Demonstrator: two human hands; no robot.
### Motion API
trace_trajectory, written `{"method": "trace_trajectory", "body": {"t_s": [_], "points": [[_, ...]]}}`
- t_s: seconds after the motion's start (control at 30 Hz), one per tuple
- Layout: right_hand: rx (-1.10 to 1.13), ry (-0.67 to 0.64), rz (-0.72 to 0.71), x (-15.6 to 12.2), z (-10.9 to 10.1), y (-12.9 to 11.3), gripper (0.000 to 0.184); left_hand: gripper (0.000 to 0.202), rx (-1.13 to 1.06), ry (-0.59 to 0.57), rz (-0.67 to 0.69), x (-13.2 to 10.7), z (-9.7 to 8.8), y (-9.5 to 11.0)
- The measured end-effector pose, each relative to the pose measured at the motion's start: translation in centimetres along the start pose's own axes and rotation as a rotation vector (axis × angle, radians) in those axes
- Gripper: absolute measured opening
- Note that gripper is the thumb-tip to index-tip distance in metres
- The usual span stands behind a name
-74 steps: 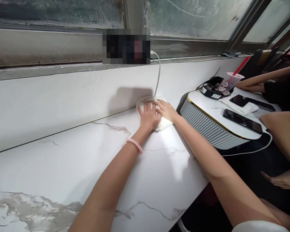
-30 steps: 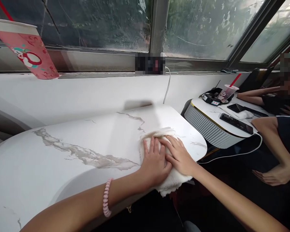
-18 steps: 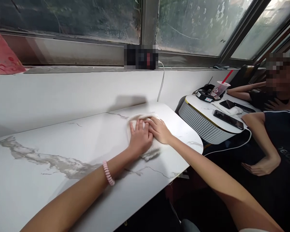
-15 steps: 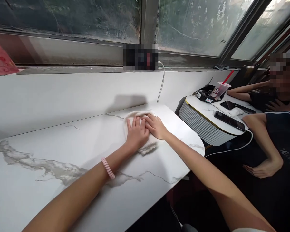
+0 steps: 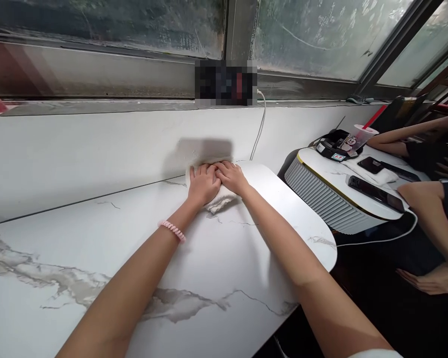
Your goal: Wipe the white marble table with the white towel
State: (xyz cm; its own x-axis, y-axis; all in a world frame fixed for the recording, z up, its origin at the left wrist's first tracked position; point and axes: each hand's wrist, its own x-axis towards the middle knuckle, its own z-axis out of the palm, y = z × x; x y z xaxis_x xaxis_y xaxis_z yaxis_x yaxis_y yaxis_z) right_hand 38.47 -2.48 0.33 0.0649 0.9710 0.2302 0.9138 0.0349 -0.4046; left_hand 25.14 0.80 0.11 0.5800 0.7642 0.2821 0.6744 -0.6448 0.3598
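A white fluffy cloth [image 5: 220,201] lies on the white marble-look table [image 5: 142,268], at its far edge against the wall. My left hand [image 5: 202,183] presses flat on the cloth with fingers stretched out; a pink coil band sits on that wrist. My right hand [image 5: 229,176] lies flat beside it on the same cloth, fingers extended and touching the left hand's fingers. Most of the cloth is hidden under both hands.
A white wall and window sill run behind the table, with a white cable [image 5: 260,119] hanging down. To the right stands a round white side table [image 5: 332,194] bearing phones, a drink cup [image 5: 356,136] and a tissue. Other people's arms [image 5: 429,219] rest there.
Both hands have slid the cloth away from me across the table, from near the front edge to the far edge by the wall.
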Motion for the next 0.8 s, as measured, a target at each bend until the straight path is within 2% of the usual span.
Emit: {"method": "trace_trajectory", "body": {"t_s": [0.27,0.5,0.67,0.8], "points": [[-0.025,0.022,-0.001,0.0,0.3,0.0,0.04,0.044,0.002,0.017,0.012,0.0,0.4,-0.2],[0.001,0.003,0.014,-2.1,0.1,-1.2,0.041,0.047,0.024,0.003,-0.001,-1.9,0.1,0.3],[-0.025,-0.055,0.001,-5.4,-0.9,-3.2,0.043,0.048,0.064,-0.015,-0.018,-5.4,-0.7,1.3],[-0.045,-0.117,-0.03,-10.5,-1.6,-5.0,0.045,0.049,0.114,-0.023,0.02,-10.8,-1.4,3.0]]}}
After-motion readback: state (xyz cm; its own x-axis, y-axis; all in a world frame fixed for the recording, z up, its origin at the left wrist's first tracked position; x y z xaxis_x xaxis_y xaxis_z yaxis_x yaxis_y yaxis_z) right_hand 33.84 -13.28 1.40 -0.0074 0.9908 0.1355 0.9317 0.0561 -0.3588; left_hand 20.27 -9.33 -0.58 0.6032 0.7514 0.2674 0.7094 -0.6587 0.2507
